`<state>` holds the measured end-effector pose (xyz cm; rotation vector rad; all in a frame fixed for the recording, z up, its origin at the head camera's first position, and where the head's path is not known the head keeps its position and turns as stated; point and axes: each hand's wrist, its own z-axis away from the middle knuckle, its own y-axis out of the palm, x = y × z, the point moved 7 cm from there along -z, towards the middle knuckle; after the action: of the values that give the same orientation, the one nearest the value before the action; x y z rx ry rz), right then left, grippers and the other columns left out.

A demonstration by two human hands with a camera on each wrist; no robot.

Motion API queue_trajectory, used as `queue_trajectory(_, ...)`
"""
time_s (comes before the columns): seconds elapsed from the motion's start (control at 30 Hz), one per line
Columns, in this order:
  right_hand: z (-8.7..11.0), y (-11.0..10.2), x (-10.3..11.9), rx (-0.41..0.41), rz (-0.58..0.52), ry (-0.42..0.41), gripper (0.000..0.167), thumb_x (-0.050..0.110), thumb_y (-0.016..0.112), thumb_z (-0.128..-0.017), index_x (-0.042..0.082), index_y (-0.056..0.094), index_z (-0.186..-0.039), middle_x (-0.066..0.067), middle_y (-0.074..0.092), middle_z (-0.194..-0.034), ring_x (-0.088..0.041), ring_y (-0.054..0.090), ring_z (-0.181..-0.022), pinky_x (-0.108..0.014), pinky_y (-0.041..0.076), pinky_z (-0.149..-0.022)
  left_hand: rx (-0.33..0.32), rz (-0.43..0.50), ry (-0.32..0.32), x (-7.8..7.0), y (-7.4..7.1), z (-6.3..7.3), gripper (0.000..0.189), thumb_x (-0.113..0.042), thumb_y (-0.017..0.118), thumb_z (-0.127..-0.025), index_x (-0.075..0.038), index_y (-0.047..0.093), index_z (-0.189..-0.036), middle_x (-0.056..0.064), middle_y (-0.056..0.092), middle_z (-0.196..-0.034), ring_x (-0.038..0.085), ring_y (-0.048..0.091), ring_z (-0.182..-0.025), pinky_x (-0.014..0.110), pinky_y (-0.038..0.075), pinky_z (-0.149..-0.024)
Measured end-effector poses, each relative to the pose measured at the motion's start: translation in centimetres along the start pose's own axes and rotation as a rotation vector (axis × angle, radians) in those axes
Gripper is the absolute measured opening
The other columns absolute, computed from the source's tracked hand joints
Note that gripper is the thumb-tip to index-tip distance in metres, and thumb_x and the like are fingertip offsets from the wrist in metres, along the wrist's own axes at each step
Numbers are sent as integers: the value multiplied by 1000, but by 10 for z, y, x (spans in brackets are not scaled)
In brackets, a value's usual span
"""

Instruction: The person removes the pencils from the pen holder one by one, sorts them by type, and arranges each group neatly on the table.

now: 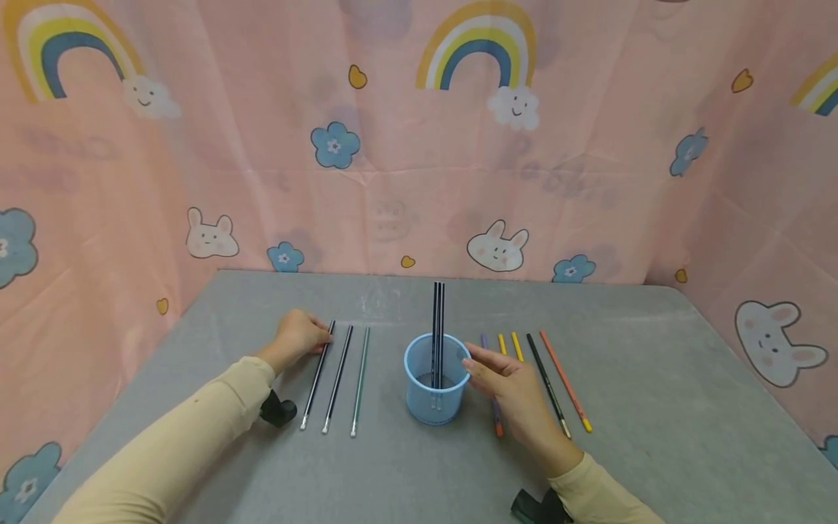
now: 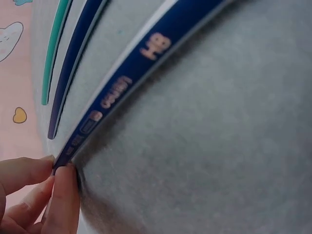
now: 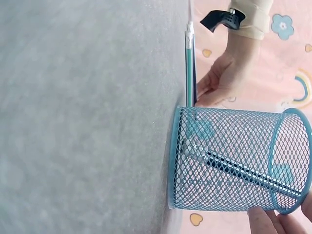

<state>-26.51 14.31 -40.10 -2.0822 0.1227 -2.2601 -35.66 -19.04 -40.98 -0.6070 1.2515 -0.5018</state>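
Left hand (image 1: 297, 336) pinches the far tip of the leftmost dark blue pencil (image 1: 317, 376), which lies flat on the grey table (image 1: 655, 407), long axis running toward the person. Right hand (image 1: 507, 382), fingers loosely extended and holding nothing, touches the rim of the blue mesh cup (image 1: 435, 378) standing to the pencil's right with two pencils already upright in it.

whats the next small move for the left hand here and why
Probably lift the dark blue pencil and carry it to the blue mesh cup. The left hand already pinches that pencil's far end on the table, two dark pencils already stand in the cup, and the right hand rests at its rim, seemingly steadying it.
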Motion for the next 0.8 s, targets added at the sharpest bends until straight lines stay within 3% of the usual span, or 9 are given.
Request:
queue_trajectory(0.5,-1,2,-3,1,0,31,39,16,69,-94,4,64,-131,-14,65,-133,-19,67,-116,-31,58,-92,-12,-31,10,3,3,0,15,-2,72,-87,8,73,-98,21,72,-96,10,63,-63,19,57,-57)
queue_trajectory(0.67,-1,2,-3,3,-1,28,38,16,68,-95,5,65,-131,-13,65,-134,-22,66,-118,-31,58,-92,-80,-112,110,-6,-4,3,15,-8,69,-89,6,73,-87,17,72,-84,15,62,-63,23,53,-55)
queue_trajectory(0.8,0,1,0,-2,0,15,39,17,68,-95,4,64,-131,-15,64,-135,-24,66,-119,-33,57,-93,-131,-135,164,-24,-8,12,20,-16,67,-91,3,74,-92,17,73,-89,21,63,-73,27,51,-59)
